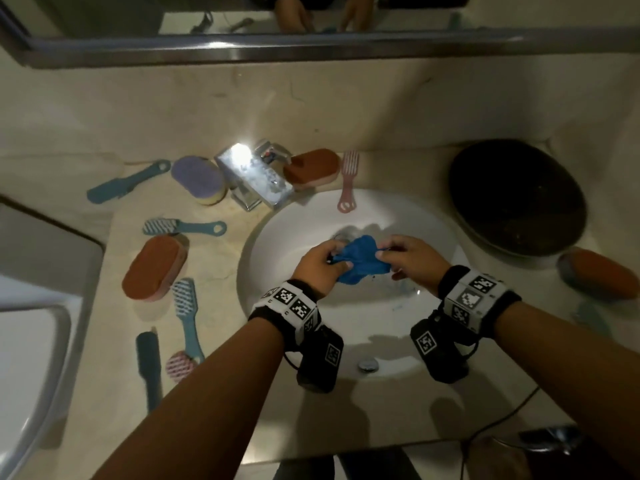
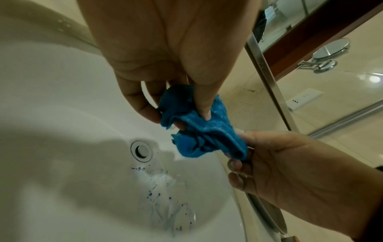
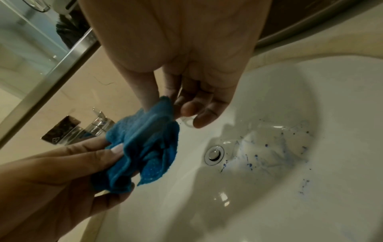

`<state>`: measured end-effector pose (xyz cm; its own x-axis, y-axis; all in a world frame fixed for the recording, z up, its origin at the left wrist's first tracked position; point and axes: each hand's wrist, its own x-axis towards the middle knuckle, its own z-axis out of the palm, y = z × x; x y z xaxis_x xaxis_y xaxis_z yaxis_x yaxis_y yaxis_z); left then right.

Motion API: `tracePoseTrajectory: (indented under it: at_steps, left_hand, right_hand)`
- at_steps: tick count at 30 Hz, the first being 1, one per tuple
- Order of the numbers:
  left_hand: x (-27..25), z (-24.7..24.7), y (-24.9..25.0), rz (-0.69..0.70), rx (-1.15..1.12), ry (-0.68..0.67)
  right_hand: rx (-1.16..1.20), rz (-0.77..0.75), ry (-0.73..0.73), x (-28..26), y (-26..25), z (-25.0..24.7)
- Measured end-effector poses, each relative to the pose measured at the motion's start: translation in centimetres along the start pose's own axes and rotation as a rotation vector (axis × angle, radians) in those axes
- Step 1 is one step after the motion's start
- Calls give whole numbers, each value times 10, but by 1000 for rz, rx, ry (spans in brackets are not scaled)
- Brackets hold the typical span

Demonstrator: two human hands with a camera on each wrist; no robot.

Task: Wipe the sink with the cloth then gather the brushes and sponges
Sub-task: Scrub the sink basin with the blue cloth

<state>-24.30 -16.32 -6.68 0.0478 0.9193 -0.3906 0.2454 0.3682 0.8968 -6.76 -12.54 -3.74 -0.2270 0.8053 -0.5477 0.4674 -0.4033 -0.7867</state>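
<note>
Both hands hold a crumpled blue cloth [image 1: 362,259] [image 2: 207,131] [image 3: 149,147] just above the bowl of the white sink [image 1: 346,317]. My left hand [image 1: 332,263] pinches its left end and my right hand [image 1: 391,254] pinches its right end. Blue stains [image 2: 157,196] [image 3: 269,157] speckle the bowl beside the drain. On the counter to the left lie an orange sponge [image 1: 152,268], a purple sponge [image 1: 199,178] and several brushes [image 1: 187,313]. Another orange sponge [image 1: 311,168] and a pink brush [image 1: 348,181] lie behind the sink, and a third orange sponge [image 1: 599,271] lies at the right.
A chrome tap [image 1: 252,178] stands behind the sink at the left. A dark round bowl [image 1: 516,199] sits on the counter at the right. A mirror [image 1: 277,29] runs along the back wall. A thin cable [image 1: 502,417] trails over the counter's front edge.
</note>
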Motion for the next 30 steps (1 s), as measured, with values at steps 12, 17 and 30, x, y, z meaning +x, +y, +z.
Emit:
tracePoseTrajectory:
  at_steps: [12,17,30]
  left_hand:
    - [-5,0,21,-26,-10,-192]
    - [-6,-11,14,-90,12,-153]
    - [0,17,12,-61,102,-218]
  right_hand:
    - [-15,-66,-125,-13,1,-12]
    - [-81,-90,-21,-8,5,-10]
    - [181,-149,-66,-6,16,-3]
